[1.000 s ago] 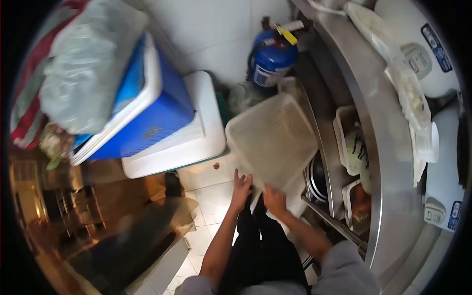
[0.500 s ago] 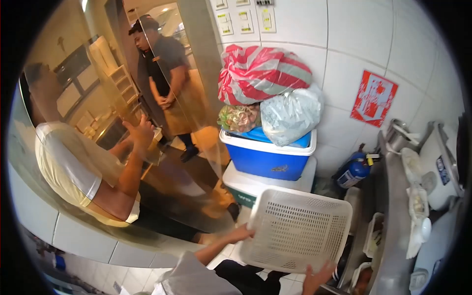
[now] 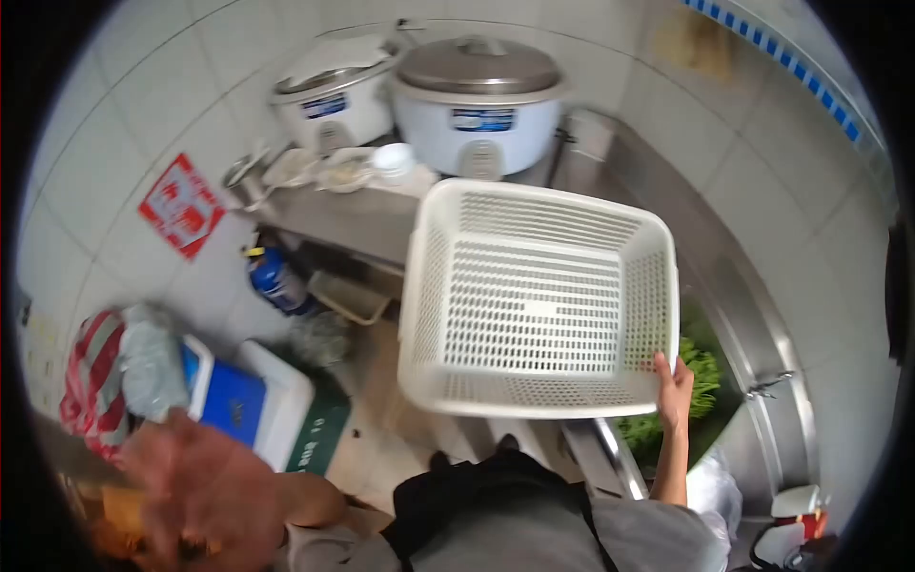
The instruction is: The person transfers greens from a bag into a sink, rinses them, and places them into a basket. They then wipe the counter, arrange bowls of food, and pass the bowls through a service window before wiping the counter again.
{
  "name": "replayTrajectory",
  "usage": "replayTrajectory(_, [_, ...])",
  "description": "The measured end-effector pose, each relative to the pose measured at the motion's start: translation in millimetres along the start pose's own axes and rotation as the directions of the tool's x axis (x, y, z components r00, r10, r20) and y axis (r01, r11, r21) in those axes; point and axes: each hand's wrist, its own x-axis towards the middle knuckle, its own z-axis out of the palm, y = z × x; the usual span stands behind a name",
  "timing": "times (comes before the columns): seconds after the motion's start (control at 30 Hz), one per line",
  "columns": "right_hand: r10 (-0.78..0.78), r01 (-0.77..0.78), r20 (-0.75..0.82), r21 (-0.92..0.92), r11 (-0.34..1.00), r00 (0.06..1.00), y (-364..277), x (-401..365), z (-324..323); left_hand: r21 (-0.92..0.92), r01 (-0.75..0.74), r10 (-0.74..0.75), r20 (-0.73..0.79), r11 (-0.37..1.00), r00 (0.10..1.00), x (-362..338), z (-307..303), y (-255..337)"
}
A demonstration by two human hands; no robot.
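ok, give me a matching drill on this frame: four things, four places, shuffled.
Things:
1. basket
2. red sign
3. greens
4. rice cookers

Places:
a. on the steel counter
b. in the grip of the right hand
c. on the tiled wall
d. low at the right, below the basket's corner

Pairs: 1-b, 2-c, 3-d, 4-a

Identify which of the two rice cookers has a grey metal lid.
The rice cooker nearer the white basket held in the right hand; the other cooker, to its left, has a white lid.
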Motion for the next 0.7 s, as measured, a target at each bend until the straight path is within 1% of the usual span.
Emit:
replayTrajectory(0.03, [-0.038,0.031,-0.095,-0.070,0.997,0.995,8.6,3.1,-34.4,-0.174,-0.031,0.023,-0.047,0.984,0.999,-0.9,19.7,1.9])
replayTrajectory(0.07, [-0.037,0.034,-0.174,-0.020,0.999,0.984,10.2,5.9,-41.4,-0.193,-0.013,0.000,-0.067,0.981,0.998,7.0,25.6,-15.1])
replayTrajectory(0.1, [-0.029,0.043,-0.258,0.050,0.998,0.966,19.5,5.3,-68.7,-0.285,0.025,0.061,0.290,0.958,0.955,6.1,50.8,-17.8])
replayTrajectory(0.13, [-0.015,0.037,-0.311,0.066,0.997,0.950,21.2,1.3,-79.8,-0.354,0.089,0.154,0.602,0.931,0.784,7.2,62.4,-23.9])
replayTrajectory(0.17, [-0.006,0.029,-0.346,0.061,0.998,0.938,30.7,5.0,-95.8,-0.384,0.109,0.157,0.600,0.917,0.784,-3.3,77.4,-30.5])
replayTrajectory(0.23, [0.026,-0.014,-0.438,0.030,0.999,0.899,55.8,15.4,-119.3,-0.476,0.212,0.090,0.535,0.853,0.840,-21.7,104.4,-40.1])
replayTrajectory(0.27, [0.069,-0.101,-0.460,-0.045,0.994,0.885,63.8,22.0,-125.9,-0.576,0.334,0.040,0.540,0.746,0.841,-27.5,127.9,-41.7])
replayTrajectory(0.3, [0.090,-0.090,-0.441,0.022,0.996,0.893,64.8,28.3,-124.3,-0.585,0.349,0.035,0.544,0.732,0.839,-26.2,138.4,-43.5])
replayTrajectory(0.37, [0.101,-0.099,-0.461,0.029,0.995,0.882,81.0,43.5,-119.2,-0.556,0.437,0.131,0.710,0.707,0.692,-18.6,153.0,-46.6])
replayTrajectory(0.4, [0.080,-0.092,-0.479,-0.002,0.996,0.874,95.8,51.7,-115.2,-0.660,0.274,0.115,0.482,0.700,0.868,-40.8,171.2,-44.2])
replayTrajectory(0.43, [0.058,-0.087,-0.498,-0.034,0.996,0.865,111.6,59.4,-111.3,-0.671,0.274,0.128,0.485,0.689,0.865,-48.5,188.1,-44.9])
replayTrajectory(0.47, [0.023,-0.073,-0.514,-0.076,0.994,0.857,123.3,67.2,-105.4,-0.825,0.229,0.206,0.379,0.516,0.902,-51.9,209.0,-50.6])
replayTrajectory(0.5, [0.036,-0.085,-0.518,-0.071,0.994,0.855,124.7,72.8,-98.5,-0.934,0.173,0.253,0.257,0.312,0.933,-54.0,221.9,-55.6])
replayTrajectory(0.53, [0.046,-0.092,-0.517,-0.063,0.994,0.855,130.4,79.0,-92.9,-0.938,0.181,0.254,0.260,0.297,0.932,-55.5,225.2,-56.8])
replayTrajectory(0.57, [0.058,-0.102,-0.513,-0.056,0.993,0.856,133.3,86.6,-87.2,-0.946,0.319,0.319,0.286,-0.056,0.903,-54.6,225.9,-58.6])
replayTrajectory(0.6, [0.073,-0.118,-0.514,-0.057,0.991,0.855,130.5,93.0,-80.1,-0.811,0.436,0.385,0.287,-0.390,0.877,-51.8,224.3,-61.3])
replayTrajectory(0.63, [0.089,-0.138,-0.510,-0.060,0.989,0.856,128.7,98.7,-74.9,-0.805,0.441,0.374,0.297,-0.396,0.879,-47.4,216.3,-62.7])
replayTrajectory(0.67, [0.093,-0.140,-0.505,-0.055,0.989,0.858,133.0,106.8,-70.8,-0.851,0.501,0.367,0.420,-0.160,0.830,-39.7,201.9,-64.1])
replayTrajectory(0.7, [0.126,-0.139,-0.496,0.012,0.990,0.859,132.6,114.4,-64.3,-0.840,0.536,0.339,0.529,0.080,0.778,-31.2,192.0,-66.8])
